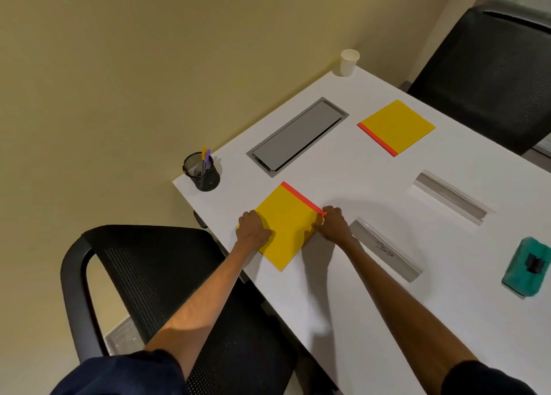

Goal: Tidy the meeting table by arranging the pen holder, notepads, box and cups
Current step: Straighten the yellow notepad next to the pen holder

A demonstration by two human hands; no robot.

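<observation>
Arms outstretched — left hand (253, 227), right hand (332, 223) fingers curled.

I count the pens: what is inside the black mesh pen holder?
Two pens stand inside the pen holder: a yellow pen and a purple pen. Their lower ends are hidden by the mesh wall, so smaller things at the bottom cannot be ruled out.
</observation>
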